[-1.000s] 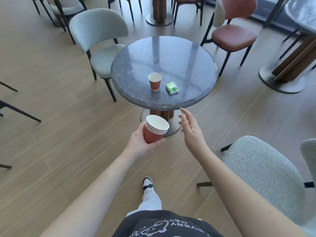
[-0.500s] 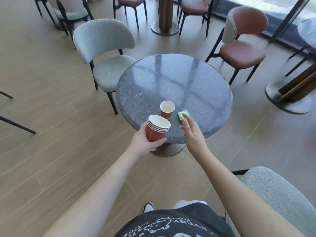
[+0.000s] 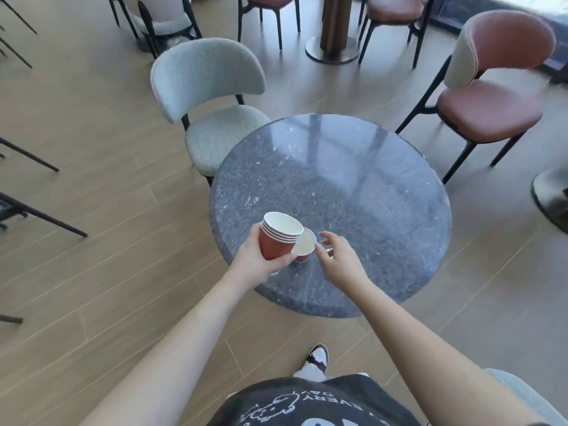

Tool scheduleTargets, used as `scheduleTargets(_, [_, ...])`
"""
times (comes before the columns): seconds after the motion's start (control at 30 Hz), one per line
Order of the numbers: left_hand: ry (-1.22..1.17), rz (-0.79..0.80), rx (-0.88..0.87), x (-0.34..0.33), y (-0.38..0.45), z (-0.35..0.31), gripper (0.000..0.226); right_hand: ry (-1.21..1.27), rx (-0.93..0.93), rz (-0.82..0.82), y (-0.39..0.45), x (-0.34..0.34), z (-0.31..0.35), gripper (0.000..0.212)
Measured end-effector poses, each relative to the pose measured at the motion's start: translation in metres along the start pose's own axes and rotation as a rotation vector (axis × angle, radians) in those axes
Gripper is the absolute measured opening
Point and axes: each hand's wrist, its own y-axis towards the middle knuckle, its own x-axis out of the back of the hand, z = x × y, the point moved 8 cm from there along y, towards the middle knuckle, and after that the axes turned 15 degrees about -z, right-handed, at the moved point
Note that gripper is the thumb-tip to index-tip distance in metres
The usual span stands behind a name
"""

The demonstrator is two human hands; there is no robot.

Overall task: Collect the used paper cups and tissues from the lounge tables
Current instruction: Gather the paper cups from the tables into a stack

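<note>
On the round grey stone table [image 3: 353, 186] a single red paper cup [image 3: 305, 248] stands near the front edge. My left hand [image 3: 255, 265] grips a stack of several red paper cups [image 3: 278, 238], held tilted right beside that cup and partly over it. My right hand [image 3: 339, 261] hovers just right of the cup with loosely curved, spread fingers. It covers the green tissue packet [image 3: 331, 250], of which only a sliver shows. Whether the fingers touch the packet is unclear.
A grey upholstered chair [image 3: 212, 118] stands at the table's far left and a brown leather chair [image 3: 488, 103] at its far right. More chairs and a table pedestal [image 3: 333, 41] are behind. Another grey seat [image 3: 522, 395] is at my right side.
I have stepped closer to the table. My left hand brought the cup stack up against the single cup. My right hand slid over the green packet and now hides it.
</note>
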Motion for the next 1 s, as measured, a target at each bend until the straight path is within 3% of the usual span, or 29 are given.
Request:
scheduleTargets(0.37, [0.069,-0.005,0.086,-0.001,0.036,0.005,0.070,-0.238,-0.100,0.144,0.047,-0.037,-0.018,0.050])
scheduleTargets(0.57, [0.075,0.074,0.076,0.000,0.052,0.007,0.073,-0.268,-0.126,0.062,0.055,-0.035,-0.019,0.029])
scheduleTargets(0.7, [0.024,0.148,0.085,0.003,0.063,0.011,0.075,-0.055,-0.215,-0.139,0.063,-0.009,-0.013,0.021])
scheduleTargets(0.83, [-0.012,0.208,0.070,0.006,0.073,0.016,0.075,0.294,-0.187,-0.336,0.075,0.024,0.016,0.020])
scheduleTargets(1.0, [0.016,0.266,0.008,0.015,0.087,0.016,0.075,0.563,-0.127,-0.311,0.072,0.030,0.067,0.021])
